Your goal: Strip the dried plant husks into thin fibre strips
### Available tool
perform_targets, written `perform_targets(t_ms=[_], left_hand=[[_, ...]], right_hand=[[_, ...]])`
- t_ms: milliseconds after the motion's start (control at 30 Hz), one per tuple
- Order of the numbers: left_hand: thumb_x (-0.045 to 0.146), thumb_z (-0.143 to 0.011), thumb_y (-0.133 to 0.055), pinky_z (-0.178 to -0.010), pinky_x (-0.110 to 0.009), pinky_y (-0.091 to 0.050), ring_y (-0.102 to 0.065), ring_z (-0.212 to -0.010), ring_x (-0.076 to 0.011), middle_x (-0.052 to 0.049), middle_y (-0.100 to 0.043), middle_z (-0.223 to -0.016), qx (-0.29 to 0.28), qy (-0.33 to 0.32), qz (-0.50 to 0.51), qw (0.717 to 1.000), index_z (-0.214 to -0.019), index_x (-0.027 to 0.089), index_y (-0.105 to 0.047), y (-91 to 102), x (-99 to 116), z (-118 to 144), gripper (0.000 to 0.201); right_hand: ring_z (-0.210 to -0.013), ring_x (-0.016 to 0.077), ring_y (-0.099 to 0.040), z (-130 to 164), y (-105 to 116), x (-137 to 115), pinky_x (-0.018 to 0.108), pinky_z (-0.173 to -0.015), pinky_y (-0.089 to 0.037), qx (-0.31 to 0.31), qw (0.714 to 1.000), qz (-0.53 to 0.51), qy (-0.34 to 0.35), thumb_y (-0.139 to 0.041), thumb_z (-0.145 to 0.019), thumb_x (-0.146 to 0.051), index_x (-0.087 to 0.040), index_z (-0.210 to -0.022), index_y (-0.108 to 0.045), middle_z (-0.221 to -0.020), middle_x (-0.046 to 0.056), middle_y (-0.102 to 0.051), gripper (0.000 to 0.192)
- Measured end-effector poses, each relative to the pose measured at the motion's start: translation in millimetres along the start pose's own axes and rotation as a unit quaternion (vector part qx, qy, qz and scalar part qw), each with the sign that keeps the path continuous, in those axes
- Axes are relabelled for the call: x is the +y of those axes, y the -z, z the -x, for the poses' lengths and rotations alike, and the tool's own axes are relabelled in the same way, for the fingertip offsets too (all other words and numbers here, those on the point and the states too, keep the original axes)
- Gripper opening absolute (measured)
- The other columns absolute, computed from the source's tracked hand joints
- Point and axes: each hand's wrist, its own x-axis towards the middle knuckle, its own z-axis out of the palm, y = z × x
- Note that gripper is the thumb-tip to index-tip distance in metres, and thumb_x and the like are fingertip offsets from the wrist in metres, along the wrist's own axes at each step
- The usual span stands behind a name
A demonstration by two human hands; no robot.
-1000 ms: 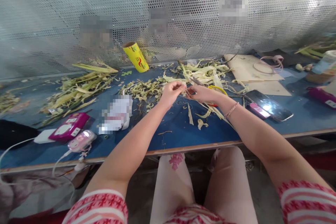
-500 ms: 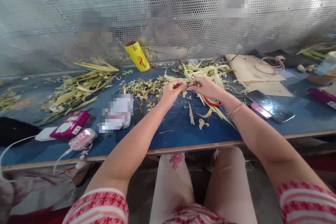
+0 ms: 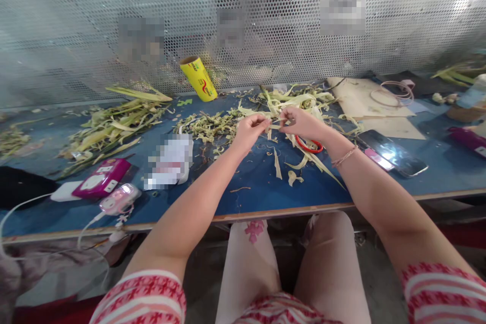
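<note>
Pale green leaf strip was pinched between your left hand and right hand, fingertips closed on either end. Both hovered over the blue table, near a red ring.

Both arms stretch forward, left hand and right hand nearly meeting, fingers pinched together, wrists raised.
</note>
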Motion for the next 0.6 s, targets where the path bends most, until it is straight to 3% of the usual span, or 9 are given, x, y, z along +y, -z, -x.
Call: perform_targets(t_ms=[100, 367, 600], left_hand=[[0.046, -0.069, -0.08, -0.06, -0.025, -0.042, -0.053, -0.057, -0.009, 0.001, -0.06, -0.061, -0.014, -0.013, -0.011, 1.0, -0.067, 0.017, -0.063, 0.1, 1.6, 0.8, 0.034], [0.045, -0.061, -0.085, -0.063, -0.025, -0.044, -0.053, -0.061, -0.0094, 0.001, -0.062, -0.065, -0.033, -0.05, -0.054, 0.997, -0.069, 0.017, -0.064, 1.0, 1.1, -0.8, 0.036], [0.033, -0.067, -0.082, -0.065, -0.025, -0.045, -0.055, -0.062, -0.0087, 0.001, -0.061, -0.069, -0.02, -0.034, -0.018, 0.999, -0.074, 0.017, -0.063, 0.2, -0.1, 0.4, 0.026]], right_hand=[[-0.074, 0.0139, -0.053, 0.2, 1.7, -3.0, 0.028, -0.068, -0.043, 0.03, 0.999, 0.004, 0.021, -0.067, -0.064, -0.017, -0.02, -0.079, -0.052, -0.083, 0.001, -0.061, 0.022], [-0.07, 0.0116, -0.052, -1.7, 7.6, 0.2, 0.028, -0.069, -0.044, 0.041, 0.995, -0.091, 0.004, -0.077, -0.062, -0.026, -0.019, -0.079, -0.053, -0.075, -0.002, -0.057, 0.031], [-0.07, 0.0126, -0.056, 0.2, 9.5, 0.4, 0.029, -0.069, -0.046, 0.051, 0.998, -0.043, 0.005, -0.066, -0.077, -0.032, -0.018, -0.079, -0.062, -0.076, 0.001, -0.063, 0.014]])
